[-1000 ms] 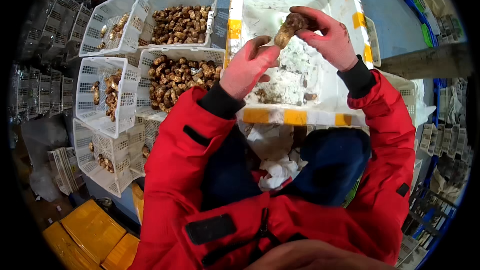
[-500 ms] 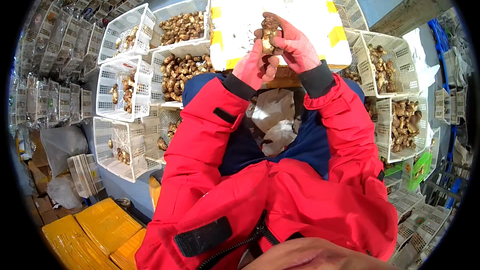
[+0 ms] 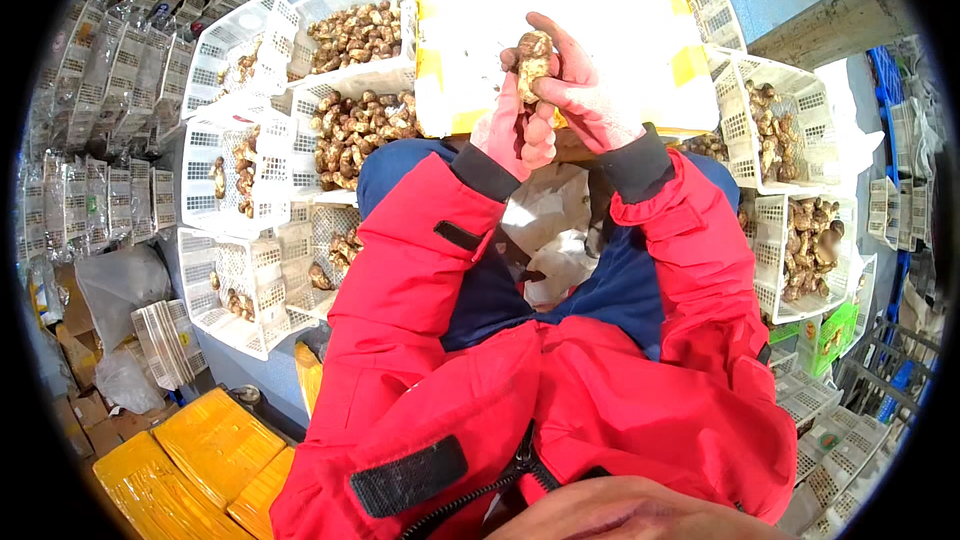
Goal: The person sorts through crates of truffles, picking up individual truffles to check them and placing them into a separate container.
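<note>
A brown-capped mushroom with a pale, thick stem stands nearly upright between my hands, over the near edge of a brightly lit white board edged with yellow tape. My right hand, in a pink glove with dirty fingertips, grips its right side, the thumb across the stem and the forefinger stretched past the cap. My left hand, gloved alike, holds the mushroom from the left, fingers curled under the stem. Parts of the left fingers are hidden behind the mushroom.
White plastic baskets of mushrooms stand close on my left, more baskets on my right. A green basket sits lower right. Yellow-wrapped boxes lie lower left. Stacked baskets line the far left; a thick post slants at upper right.
My right forefinger now reaches out straighter, and more of the cap shows. The mushroom stays in both hands, turned slightly. The whole view has shifted a little.
</note>
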Motion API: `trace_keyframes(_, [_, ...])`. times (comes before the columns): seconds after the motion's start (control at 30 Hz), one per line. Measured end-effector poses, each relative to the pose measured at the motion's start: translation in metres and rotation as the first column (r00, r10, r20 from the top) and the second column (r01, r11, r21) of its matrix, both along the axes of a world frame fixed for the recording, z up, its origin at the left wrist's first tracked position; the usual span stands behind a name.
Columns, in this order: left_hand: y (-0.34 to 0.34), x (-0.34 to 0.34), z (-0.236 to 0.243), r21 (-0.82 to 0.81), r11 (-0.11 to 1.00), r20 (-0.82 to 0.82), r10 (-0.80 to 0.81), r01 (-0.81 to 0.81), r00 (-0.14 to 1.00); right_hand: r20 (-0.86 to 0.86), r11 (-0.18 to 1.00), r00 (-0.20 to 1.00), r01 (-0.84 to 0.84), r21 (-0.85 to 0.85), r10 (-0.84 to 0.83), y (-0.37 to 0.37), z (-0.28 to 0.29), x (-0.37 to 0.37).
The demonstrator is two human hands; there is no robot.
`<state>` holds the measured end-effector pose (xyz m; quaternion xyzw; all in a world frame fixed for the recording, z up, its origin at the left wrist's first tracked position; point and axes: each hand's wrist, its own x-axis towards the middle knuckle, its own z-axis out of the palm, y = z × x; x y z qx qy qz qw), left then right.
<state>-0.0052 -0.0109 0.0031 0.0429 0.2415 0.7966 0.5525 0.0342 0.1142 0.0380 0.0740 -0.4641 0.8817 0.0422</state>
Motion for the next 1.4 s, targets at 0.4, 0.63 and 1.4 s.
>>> trace_keyframes(0.4, [0.006, 0.004, 0.002, 0.052, 0.997, 0.045, -0.065, 0.063, 0.997, 0.106, 0.996, 0.994, -0.014, -0.086, 0.023, 0.013, 0.0, 0.0])
trace_keyframes(0.63, [0.009, 0.005, 0.001, 0.092, 0.988, 0.055, -0.128, 0.123, 0.99, 0.17, 1.0, 0.985, 0.016, -0.02, -0.013, 0.014, 0.01, 0.007])
trace_keyframes(1.4, [-0.089, -0.141, 0.013, 0.177, 0.958, 0.195, 0.192, -0.227, 0.962, 0.147, 0.708, 0.985, -0.039, 0.706, -0.092, 0.086, 0.027, -0.078])
